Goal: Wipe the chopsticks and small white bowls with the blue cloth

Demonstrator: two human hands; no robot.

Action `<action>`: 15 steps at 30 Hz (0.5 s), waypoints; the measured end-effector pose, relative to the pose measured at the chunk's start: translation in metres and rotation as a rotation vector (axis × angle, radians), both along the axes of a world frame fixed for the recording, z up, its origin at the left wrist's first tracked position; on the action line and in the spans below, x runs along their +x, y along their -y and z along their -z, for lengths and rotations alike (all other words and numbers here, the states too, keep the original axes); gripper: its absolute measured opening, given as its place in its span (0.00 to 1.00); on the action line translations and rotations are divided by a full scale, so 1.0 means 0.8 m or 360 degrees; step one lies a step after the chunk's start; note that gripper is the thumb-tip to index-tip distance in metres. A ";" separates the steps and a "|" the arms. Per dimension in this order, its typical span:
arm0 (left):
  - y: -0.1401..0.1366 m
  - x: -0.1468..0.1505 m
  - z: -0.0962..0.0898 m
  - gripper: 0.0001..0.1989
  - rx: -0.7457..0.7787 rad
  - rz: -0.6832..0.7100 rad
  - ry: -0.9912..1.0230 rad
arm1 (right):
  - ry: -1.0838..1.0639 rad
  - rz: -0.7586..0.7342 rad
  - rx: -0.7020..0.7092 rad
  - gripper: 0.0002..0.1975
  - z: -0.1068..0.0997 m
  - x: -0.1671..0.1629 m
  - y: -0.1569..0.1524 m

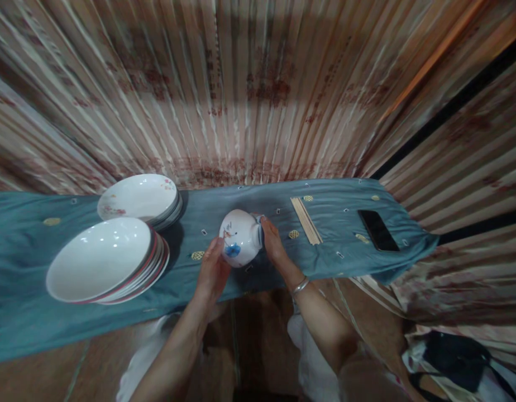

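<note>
Between my two hands a small white bowl (238,239) with a blue flower painted on its outside is tipped on its side above the cloth. My left hand (213,269) grips it from the left, with the thumb near its edge. On the other side my right hand (272,243) holds the blue-ringed foot end, its fingers partly hidden behind. Whether a second bowl is nested with it I cannot tell. A bundle of pale wooden chopsticks (306,221) lies to the right of my right hand.
Two stacks of dishes stand on the left: large white bowls (101,259) in front and flower-patterned plates (136,196) behind. A black phone (377,230) lies on the blue tablecloth (337,212) at right. Pleated curtains (258,100) hang behind; a dark bag (459,360) sits lower right.
</note>
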State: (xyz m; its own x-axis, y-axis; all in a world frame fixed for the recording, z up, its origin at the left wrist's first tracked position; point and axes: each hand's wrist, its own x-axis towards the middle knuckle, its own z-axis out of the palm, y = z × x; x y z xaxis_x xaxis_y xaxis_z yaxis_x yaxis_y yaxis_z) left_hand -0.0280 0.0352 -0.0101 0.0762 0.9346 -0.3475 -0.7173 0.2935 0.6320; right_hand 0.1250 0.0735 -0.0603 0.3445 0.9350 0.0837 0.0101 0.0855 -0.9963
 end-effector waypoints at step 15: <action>-0.022 -0.015 0.011 0.15 -0.0306 -0.0032 0.0291 | 0.0398 0.0053 0.0016 0.33 0.013 -0.046 0.053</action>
State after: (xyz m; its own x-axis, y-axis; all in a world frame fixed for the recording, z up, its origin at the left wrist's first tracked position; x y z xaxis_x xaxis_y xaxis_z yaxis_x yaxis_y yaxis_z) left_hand -0.0400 0.0528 -0.0185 0.1361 0.8547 -0.5010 -0.8212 0.3802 0.4256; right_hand 0.0884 0.0308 -0.0708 0.3422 0.9223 0.1796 0.2593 0.0911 -0.9615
